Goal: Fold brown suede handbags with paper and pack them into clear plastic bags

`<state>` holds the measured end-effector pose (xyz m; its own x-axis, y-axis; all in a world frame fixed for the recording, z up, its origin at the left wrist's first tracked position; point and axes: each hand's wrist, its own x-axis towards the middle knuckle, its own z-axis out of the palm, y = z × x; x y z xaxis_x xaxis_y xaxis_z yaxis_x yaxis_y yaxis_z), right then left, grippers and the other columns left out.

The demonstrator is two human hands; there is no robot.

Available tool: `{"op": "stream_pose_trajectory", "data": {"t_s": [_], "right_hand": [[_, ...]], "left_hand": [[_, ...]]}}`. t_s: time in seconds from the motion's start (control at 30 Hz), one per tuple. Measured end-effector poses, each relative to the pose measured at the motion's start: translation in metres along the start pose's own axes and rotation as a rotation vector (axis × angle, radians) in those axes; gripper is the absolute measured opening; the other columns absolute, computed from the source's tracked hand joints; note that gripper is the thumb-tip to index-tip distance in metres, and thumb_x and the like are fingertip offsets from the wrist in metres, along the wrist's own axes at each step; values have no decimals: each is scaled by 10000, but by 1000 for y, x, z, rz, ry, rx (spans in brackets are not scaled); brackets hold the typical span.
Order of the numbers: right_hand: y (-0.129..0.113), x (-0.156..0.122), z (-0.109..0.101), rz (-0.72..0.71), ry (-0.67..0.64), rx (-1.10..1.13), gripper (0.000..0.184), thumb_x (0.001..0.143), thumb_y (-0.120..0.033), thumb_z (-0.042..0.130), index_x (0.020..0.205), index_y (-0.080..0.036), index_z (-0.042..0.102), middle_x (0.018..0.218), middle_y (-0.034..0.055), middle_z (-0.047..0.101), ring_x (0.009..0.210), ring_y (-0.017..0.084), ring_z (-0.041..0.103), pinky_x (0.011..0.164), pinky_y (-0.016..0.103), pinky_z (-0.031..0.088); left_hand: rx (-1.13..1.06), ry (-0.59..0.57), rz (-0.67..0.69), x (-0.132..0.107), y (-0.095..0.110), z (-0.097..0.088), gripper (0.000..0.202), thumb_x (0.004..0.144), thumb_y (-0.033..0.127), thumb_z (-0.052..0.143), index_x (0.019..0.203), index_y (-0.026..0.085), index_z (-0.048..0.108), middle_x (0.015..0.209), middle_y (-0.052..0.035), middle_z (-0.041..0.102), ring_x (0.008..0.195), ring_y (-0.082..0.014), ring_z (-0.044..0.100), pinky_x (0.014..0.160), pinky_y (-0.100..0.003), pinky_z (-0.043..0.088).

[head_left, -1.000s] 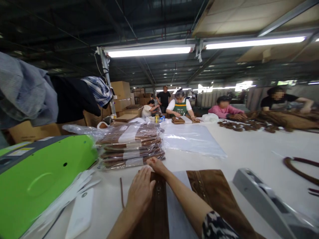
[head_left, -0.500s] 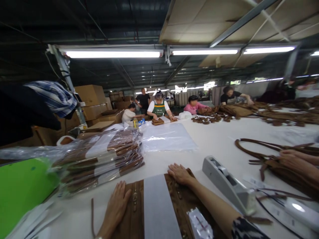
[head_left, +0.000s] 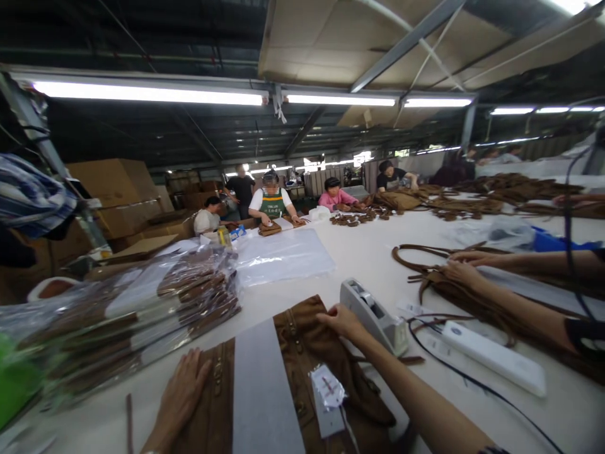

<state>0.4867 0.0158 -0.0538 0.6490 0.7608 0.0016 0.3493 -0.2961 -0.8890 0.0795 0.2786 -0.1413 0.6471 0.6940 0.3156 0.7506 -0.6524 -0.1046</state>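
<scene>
A folded brown garment (head_left: 307, 343) with metal buckles lies flat on the white table before me, a pale paper strip (head_left: 262, 384) running over its middle. My left hand (head_left: 182, 388) rests flat on its left part, fingers stretched out. At the garment's upper right edge, my right hand (head_left: 343, 320) has its thumb and fingers closed on the cloth. A hang tag in a small clear bag (head_left: 327, 386) lies on the garment's right part, above a white card (head_left: 329, 421).
Just beyond my right hand stands a grey tape dispenser (head_left: 373, 312). A white power strip (head_left: 494, 356) with a black cord lies right of it. Plastic-wrapped brown garments (head_left: 189, 302) are stacked at left. A co-worker's hands (head_left: 466, 271) handle brown cloth at right.
My right hand has gone from lying flat on the garment to gripping its upper right edge. My left hand stays flat. The view has turned to the right.
</scene>
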Motion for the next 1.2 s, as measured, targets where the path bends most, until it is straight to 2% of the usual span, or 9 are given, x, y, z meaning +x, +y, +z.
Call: {"op": "stream_pose_trajectory", "data": {"t_s": [0.2,0.3,0.4,0.5,0.6,0.67,0.8,0.97,1.2], "right_hand": [[-2,-21,7,33,-313,161,295,837,-301,557,1043,-155,711,978,39,752,857,190,705,729,261,534],[-3,-29,-21,52,-299,125,332,842,-425,597,938,-132,721,844,56,737,762,202,687,669,275,512],[2,-54,-54,25,-199,-61,414,771,-541,685,766,-128,703,729,73,697,737,227,652,672,296,470],[8,-89,-64,-72,-232,-252,444,714,-571,733,889,-163,726,877,73,725,827,242,649,720,293,460],[10,-118,-52,-168,-272,-334,618,609,-499,820,1121,-180,686,1103,101,702,989,285,629,823,311,466],[8,-130,-41,-179,-207,-439,605,626,-433,796,1150,-161,661,1137,132,682,1038,311,611,885,340,450],[0,-145,-26,-163,-130,-520,423,716,-297,645,1124,-183,644,1079,128,686,1018,297,625,904,340,440],[-3,-146,-15,-239,-99,-324,371,691,-192,576,1050,-146,654,1154,150,646,1043,291,616,914,340,456],[32,-113,-12,276,-354,381,124,790,-234,519,833,-165,612,790,41,696,781,191,676,720,269,498]], "left_hand": [[27,-236,-72,9,12,-41,506,852,278,386,1283,159,621,1448,-107,539,1423,-287,388,1175,-475,302],[29,-137,-188,29,36,-80,583,902,362,371,1397,89,511,1514,-182,437,1438,-343,345,1125,-579,322],[-26,80,16,53,102,-124,529,926,256,382,1433,150,489,1543,-136,409,1457,-309,315,1166,-544,279],[-237,69,485,61,203,-152,553,872,105,458,1401,253,527,1518,-62,459,1428,-246,368,1170,-440,323],[-322,-42,888,57,293,-155,422,924,145,510,1306,307,584,1438,-23,545,1418,-240,370,1174,-466,288],[-275,-97,993,56,325,-150,228,953,185,520,1122,239,663,1214,-52,672,1284,-236,502,1162,-466,270],[-147,-35,997,68,326,-154,100,922,169,572,884,188,662,989,-62,672,1030,-220,572,1043,-427,324],[-95,-15,995,82,309,-186,116,911,243,625,816,188,660,889,-59,669,946,-236,538,904,-411,345],[-70,-97,1073,82,339,-173,80,889,199,638,831,203,695,876,-49,705,1052,-249,577,1034,-450,288]]}}
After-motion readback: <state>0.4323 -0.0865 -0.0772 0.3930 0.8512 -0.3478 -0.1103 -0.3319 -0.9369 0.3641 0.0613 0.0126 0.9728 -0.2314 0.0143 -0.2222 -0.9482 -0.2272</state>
